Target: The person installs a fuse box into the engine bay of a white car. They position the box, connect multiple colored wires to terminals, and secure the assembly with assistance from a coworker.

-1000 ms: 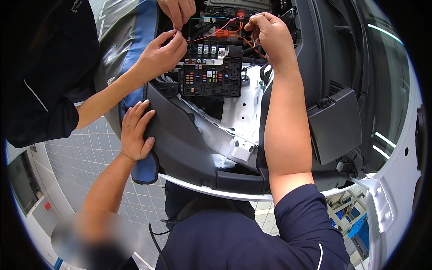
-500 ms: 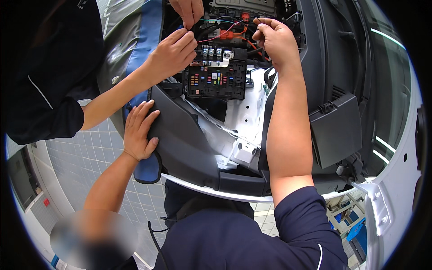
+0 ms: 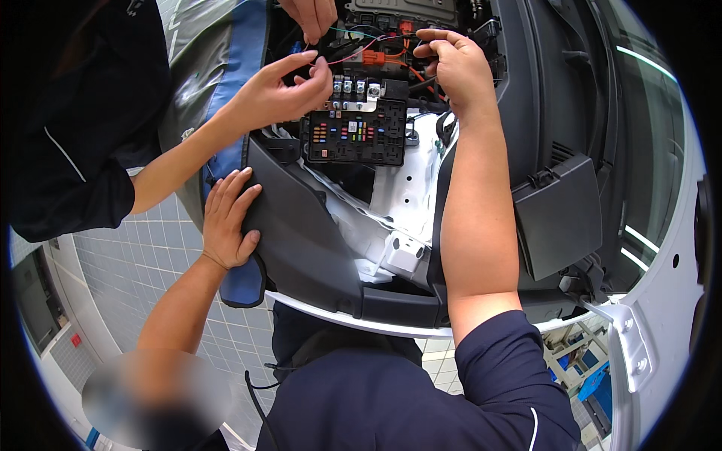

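My left hand (image 3: pixel 229 218) lies flat with its fingers spread, half on the blue edge of a fender cover (image 3: pixel 243 282) and half on the black plastic trim (image 3: pixel 293 240). Over the engine bay my right hand (image 3: pixel 459 68) pinches the dark end of a thin test wire (image 3: pixel 398 35) between thumb and fingers. A pink wire (image 3: pixel 346 59) and a teal wire (image 3: pixel 353 31) stretch from near there towards a co-worker's two hands (image 3: pixel 297 94) at the upper left. Below these wires sits an uncovered fuse box (image 3: pixel 353 135) with coloured fuses and several bolted terminals.
Orange cables with an orange connector (image 3: pixel 372 57) run behind the fuse box. A black panel (image 3: pixel 556 218) stands right of my forearm, near the windshield (image 3: pixel 639 150). The co-worker's dark sleeve (image 3: pixel 75 173) fills the left side. White body metal (image 3: pixel 406 188) shows in front.
The co-worker's nearer hand has loosened, its thumb and fingers now spread apart. My right hand keeps its pinch and my left hand stays on the trim. The view has shifted slightly.
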`<state>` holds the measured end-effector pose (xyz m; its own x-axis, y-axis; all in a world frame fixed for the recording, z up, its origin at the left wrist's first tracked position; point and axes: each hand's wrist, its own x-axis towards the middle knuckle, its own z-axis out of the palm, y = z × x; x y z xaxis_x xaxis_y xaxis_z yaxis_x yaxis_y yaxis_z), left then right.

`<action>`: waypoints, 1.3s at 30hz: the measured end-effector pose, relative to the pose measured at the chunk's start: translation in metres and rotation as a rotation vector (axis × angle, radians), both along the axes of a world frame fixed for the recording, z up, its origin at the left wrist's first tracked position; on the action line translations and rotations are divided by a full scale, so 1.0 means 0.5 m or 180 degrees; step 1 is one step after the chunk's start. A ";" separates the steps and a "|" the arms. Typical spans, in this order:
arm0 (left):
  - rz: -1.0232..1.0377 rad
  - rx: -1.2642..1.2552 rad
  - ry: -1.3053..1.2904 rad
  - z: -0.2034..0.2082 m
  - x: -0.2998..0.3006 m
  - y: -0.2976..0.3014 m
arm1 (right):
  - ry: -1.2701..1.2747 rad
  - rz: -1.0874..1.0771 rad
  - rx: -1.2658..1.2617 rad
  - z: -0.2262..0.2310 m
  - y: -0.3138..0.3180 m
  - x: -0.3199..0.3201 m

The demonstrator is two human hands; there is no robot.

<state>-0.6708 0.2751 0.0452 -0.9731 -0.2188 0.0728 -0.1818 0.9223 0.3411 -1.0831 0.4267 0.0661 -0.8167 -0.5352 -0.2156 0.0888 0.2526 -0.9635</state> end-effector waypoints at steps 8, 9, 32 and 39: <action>-0.0023 -0.0025 0.0063 -0.001 -0.002 -0.001 | -0.0072 0.0014 -0.0060 -0.004 0.002 -0.003; -0.0025 -0.0019 0.0060 -0.001 -0.003 -0.001 | -0.0076 0.0002 -0.0034 -0.002 0.002 -0.002; 0.0003 0.0005 0.0015 -0.002 -0.003 0.000 | 0.0136 0.0098 0.0267 -0.011 0.002 -0.003; -0.0019 0.0000 0.0034 -0.003 -0.004 -0.001 | 0.0282 0.0132 0.0187 -0.024 0.002 -0.006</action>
<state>-0.6728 0.2747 0.0438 -0.9735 -0.2129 0.0832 -0.1727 0.9233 0.3431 -1.0861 0.4278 0.0540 -0.8114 -0.5574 -0.1756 -0.0076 0.3104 -0.9506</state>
